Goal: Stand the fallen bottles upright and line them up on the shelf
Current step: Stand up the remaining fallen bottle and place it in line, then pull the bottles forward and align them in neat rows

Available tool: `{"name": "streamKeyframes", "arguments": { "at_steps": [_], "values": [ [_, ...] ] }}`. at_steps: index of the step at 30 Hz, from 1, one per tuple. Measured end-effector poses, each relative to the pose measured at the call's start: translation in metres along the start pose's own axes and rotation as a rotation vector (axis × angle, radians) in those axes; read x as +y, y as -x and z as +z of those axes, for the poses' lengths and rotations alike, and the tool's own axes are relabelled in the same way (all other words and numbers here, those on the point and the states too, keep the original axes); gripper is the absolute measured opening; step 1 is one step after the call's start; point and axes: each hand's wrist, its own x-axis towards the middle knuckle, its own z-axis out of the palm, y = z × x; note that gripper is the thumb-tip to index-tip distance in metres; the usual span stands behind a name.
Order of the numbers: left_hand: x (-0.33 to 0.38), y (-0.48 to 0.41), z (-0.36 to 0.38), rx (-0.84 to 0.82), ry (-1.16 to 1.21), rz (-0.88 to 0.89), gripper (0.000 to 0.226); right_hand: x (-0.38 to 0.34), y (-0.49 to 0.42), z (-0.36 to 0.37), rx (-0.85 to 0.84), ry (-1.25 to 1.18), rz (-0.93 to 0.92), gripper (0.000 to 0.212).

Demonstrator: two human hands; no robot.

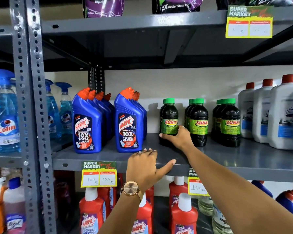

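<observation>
On the grey middle shelf [227,159] stand three short rows of dark Sunny bottles with green caps. My right hand [179,136] is wrapped around the lower part of the front bottle of the left row [169,119], which stands upright. The middle row [199,122] and the right row [230,122] also stand upright. My left hand [145,166], with a watch on the wrist, rests on the shelf's front edge, fingers on top, thumb pointing right, holding nothing. No fallen bottle is visible.
Two rows of blue Harpic bottles [86,125] stand to the left of the Sunny bottles. White bottles with red caps [282,115] stand at the right. Colin spray bottles [5,119] fill the neighbouring bay. Red Harpic bottles [184,215] sit on the shelf below, behind price tags [99,174].
</observation>
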Motion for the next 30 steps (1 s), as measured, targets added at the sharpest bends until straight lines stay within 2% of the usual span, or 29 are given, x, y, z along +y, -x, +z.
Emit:
{"name": "streamKeyframes", "arguments": {
  "at_steps": [3,9,16,20,23,25,27,30],
  "values": [
    [0.000,0.000,0.001,-0.002,0.009,-0.005,0.087,0.003,-0.001,-0.001,-0.004,-0.015,0.010,0.064],
    [-0.001,-0.001,0.004,0.028,0.018,-0.003,0.086,0.003,-0.002,0.001,0.007,-0.007,0.020,0.076],
    [-0.002,0.000,0.003,0.029,-0.011,-0.009,0.090,-0.001,0.004,-0.002,-0.017,-0.019,0.069,0.080],
    [-0.004,-0.006,-0.004,-0.023,-0.025,-0.053,0.083,0.002,0.006,-0.025,-0.075,-0.058,0.151,0.052],
    [-0.005,-0.034,-0.006,-0.076,-0.081,-0.083,0.071,0.014,0.004,-0.064,-0.156,-0.014,0.252,0.051],
    [0.001,-0.061,0.000,-0.145,0.025,-0.134,0.070,0.026,0.002,-0.092,-0.195,0.100,0.346,0.047],
    [0.010,-0.087,0.009,-0.290,0.307,-0.245,0.082,0.039,-0.005,-0.108,-0.197,0.139,0.370,0.056],
    [0.020,-0.111,0.030,-0.363,0.623,-0.443,0.101,0.051,-0.014,-0.107,-0.149,-0.029,0.325,0.072]
  ]
}}
